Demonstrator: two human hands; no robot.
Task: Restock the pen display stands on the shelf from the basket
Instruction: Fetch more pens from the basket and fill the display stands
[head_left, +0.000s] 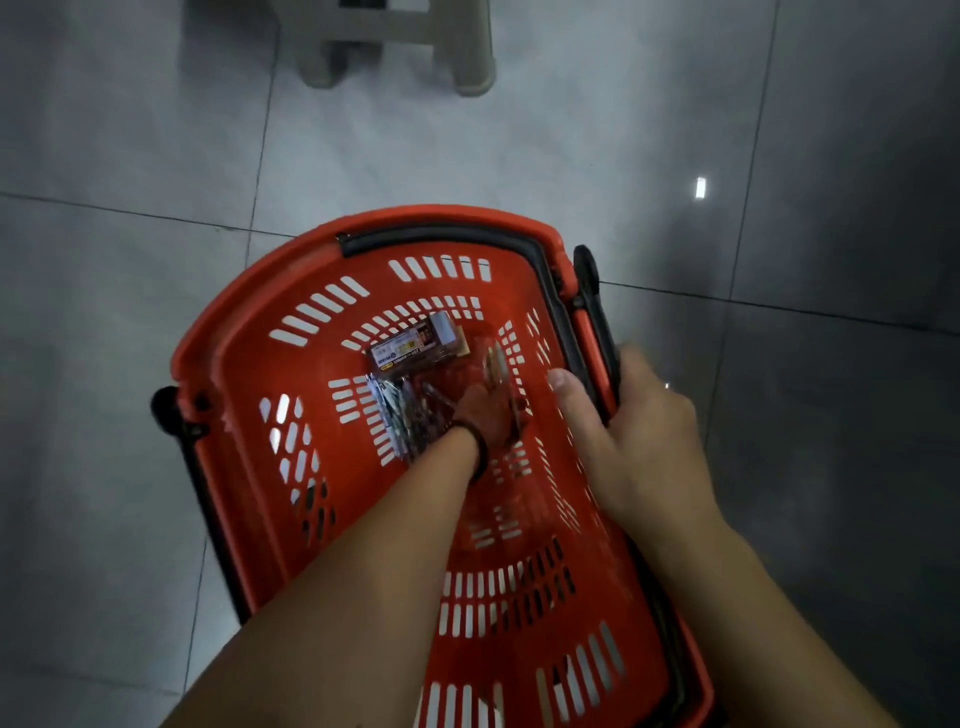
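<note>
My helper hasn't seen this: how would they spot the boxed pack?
Find the red basket on the grey floor. At the far end of its bottom lies a dark box with a pale label. Only it is boxy; its neighbours are slim loose items.

Dim light, small glare spot (700, 187) on floor (130, 312), motion-blurred left hand (491, 410), bowed edges.

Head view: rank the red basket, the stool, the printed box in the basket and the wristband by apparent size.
1. basket
2. stool, cut off by the frame edge and farther away
3. box
4. wristband
</note>
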